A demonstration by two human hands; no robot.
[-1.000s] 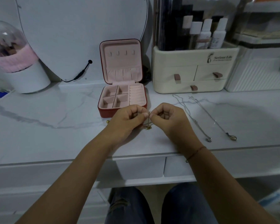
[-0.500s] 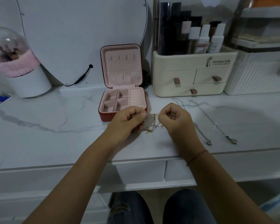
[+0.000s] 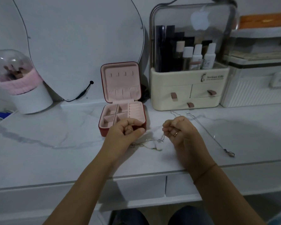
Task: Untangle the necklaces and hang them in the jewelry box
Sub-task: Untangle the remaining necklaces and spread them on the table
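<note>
Red jewelry box (image 3: pixel 103 131) open on table (image 3: pixel 55 159), pink lining, lid upright (four hooks inside). Tangled chains (image 3: pixel 154 141) just in front; silver necklace (image 3: pixel 208 132) stretched out at right.

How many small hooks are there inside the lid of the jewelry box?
4, in one row across the open lid of the jewelry box: leftmost hook, next, third, rightmost. None seems hidden.

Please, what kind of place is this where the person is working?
Probably a dressing table, perhaps in a bedroom: what looks like a mirror stands at the back, a cosmetics organiser with bottles and drawers stands beside it, and an open jewelry box sits on the tabletop.
</note>
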